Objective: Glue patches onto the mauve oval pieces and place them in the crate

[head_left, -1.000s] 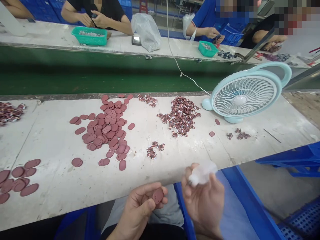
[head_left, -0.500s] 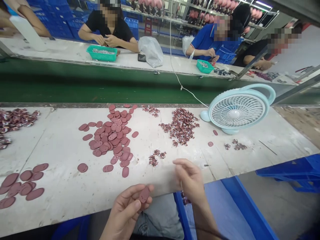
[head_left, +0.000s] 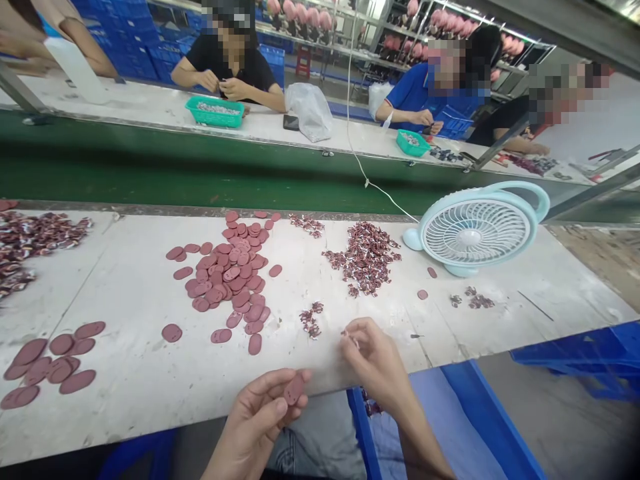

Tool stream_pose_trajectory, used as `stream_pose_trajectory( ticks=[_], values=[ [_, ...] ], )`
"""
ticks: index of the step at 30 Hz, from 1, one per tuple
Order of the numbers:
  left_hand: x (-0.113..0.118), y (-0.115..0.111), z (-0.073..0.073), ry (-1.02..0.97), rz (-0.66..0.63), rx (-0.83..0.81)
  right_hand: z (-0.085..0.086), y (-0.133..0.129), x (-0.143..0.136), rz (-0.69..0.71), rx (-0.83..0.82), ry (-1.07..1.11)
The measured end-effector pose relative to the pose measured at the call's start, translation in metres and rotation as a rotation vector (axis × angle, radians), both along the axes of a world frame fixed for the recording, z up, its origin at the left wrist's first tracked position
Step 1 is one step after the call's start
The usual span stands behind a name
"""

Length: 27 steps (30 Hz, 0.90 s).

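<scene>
My left hand (head_left: 265, 410) is closed on a flat maroon oval piece (head_left: 294, 389) with small holes in it, held over the table's front edge. To the right, my right hand (head_left: 373, 357) pinches a small brown-and-white piece (head_left: 351, 339) between thumb and fingertips. A few similar small pieces (head_left: 311, 320) lie on the table just beyond my hands. Farther back is a larger heap of small brown pieces (head_left: 367, 257). Left of it spreads a pile of maroon ovals (head_left: 225, 273), with one single oval (head_left: 172, 333) apart from them.
A pale blue fan (head_left: 475, 230) stands at the back right, its white cord running up. More large ovals (head_left: 63, 370) and a brown heap (head_left: 35, 240) lie at the left. A blue crate (head_left: 493, 413) is below the edge. Co-workers sit at the opposite bench with green baskets (head_left: 215, 117).
My right hand has turned and closed, and a small brown-and-white piece now shows in its fingertips. Fewer small pieces lie in the near cluster. My left hand still holds the oval.
</scene>
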<state>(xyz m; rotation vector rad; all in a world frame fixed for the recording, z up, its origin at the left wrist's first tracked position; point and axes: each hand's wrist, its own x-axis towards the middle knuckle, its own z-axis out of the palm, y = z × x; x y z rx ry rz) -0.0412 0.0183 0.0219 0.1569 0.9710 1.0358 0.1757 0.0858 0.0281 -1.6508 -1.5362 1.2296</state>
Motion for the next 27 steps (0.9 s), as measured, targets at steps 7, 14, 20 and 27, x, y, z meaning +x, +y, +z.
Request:
stream_pose_trajectory(
  ticks=[7, 14, 20, 27],
  values=[
    [0.012, 0.000, -0.007, 0.084, -0.057, 0.090, 0.014, -0.068, 0.008, 0.066, -0.222, 0.467],
    [0.018, -0.004, -0.006, 0.117, -0.093, 0.173, 0.022, -0.061, -0.011, 0.015, 0.146, 0.313],
    [0.021, -0.004, -0.004, 0.105, -0.101, 0.189, 0.028, -0.054, -0.023, -0.033, 0.150, 0.301],
    [0.019, -0.004, -0.012, 0.131, -0.177, 0.213, 0.026, -0.056, -0.017, 0.008, 0.065, 0.277]
  ],
)
